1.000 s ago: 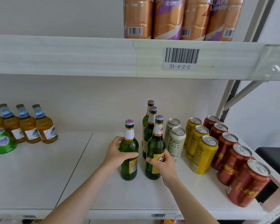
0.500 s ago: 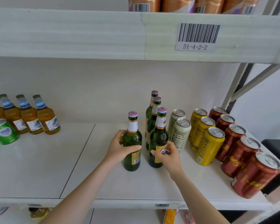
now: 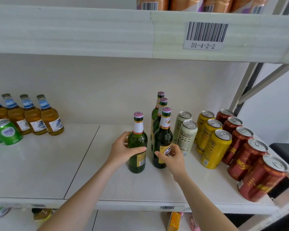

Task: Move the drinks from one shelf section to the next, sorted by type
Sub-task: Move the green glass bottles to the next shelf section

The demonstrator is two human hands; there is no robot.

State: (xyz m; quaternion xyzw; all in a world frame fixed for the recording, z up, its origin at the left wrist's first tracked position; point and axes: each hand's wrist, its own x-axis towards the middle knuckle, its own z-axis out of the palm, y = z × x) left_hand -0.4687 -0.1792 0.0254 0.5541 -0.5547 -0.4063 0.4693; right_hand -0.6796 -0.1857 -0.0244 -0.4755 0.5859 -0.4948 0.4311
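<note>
Two green beer bottles stand upright side by side on the right shelf section (image 3: 140,185). My left hand (image 3: 123,151) grips the left green bottle (image 3: 137,144) around its body. My right hand (image 3: 172,155) holds the front green bottle (image 3: 163,139) low on its label. Two more green bottles (image 3: 157,112) stand in a row behind that one. White cans (image 3: 184,135), yellow cans (image 3: 213,144) and red cans (image 3: 247,157) stand in rows to the right.
On the left shelf section (image 3: 40,164) stand amber bottles with blue labels (image 3: 33,117) and green cans (image 3: 6,131). An upper shelf (image 3: 90,30) with a barcode tag (image 3: 205,35) hangs overhead, holding brown coffee cans. Items lie on the shelf below.
The view has dipped slightly. Both hands stay on the same two green bottles, which remain standing on the shelf.
</note>
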